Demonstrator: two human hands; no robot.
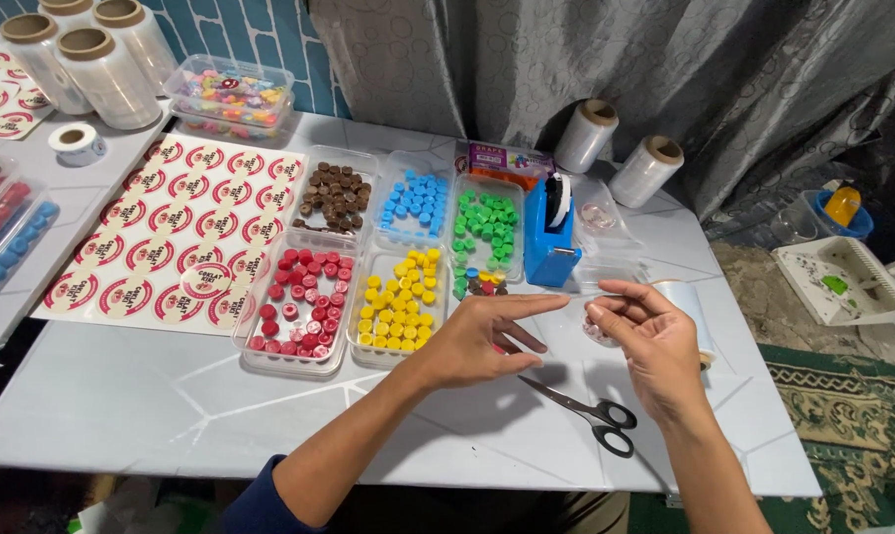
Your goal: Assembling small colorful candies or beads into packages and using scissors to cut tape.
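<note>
- The left hand (482, 336) hovers above the white tabletop (121, 396), fingers stretched out toward the right, forefinger and thumb pinching the near end of a thin clear strip of tape (578, 296).
- The right hand (645, 331) meets it from the other side, fingers loosely curled, thumb and forefinger closed on the same strip; the tape is nearly see-through, so how far it runs is hard to tell.
- Just behind the hands stands a blue tape dispenser (549, 237) with a black-and-white roll on top.
- A clear plastic lid or tray (606, 232) lies beside the dispenser, with another clear piece under the right hand, partly hidden by it.
- Black-handled scissors (586, 407) lie closed on the tabletop right below the hands, blades pointing left.
- To the left of the hands sit clear trays of small round pieces sorted by colour: red (299, 302), yellow (400, 302), green (485, 227), light blue (413, 201) and brown (334, 196).
- Further left lies a sheet of round red-and-white stickers (171, 232).
- At the back, two rolls of clear film (616, 148) stand against the grey curtain (566, 49); more film rolls (82, 54) and a box of mixed-colour pieces (232, 94) are at the far left corner.
- A small white tape roll (77, 143) rests on the neighbouring surface at the left.
</note>
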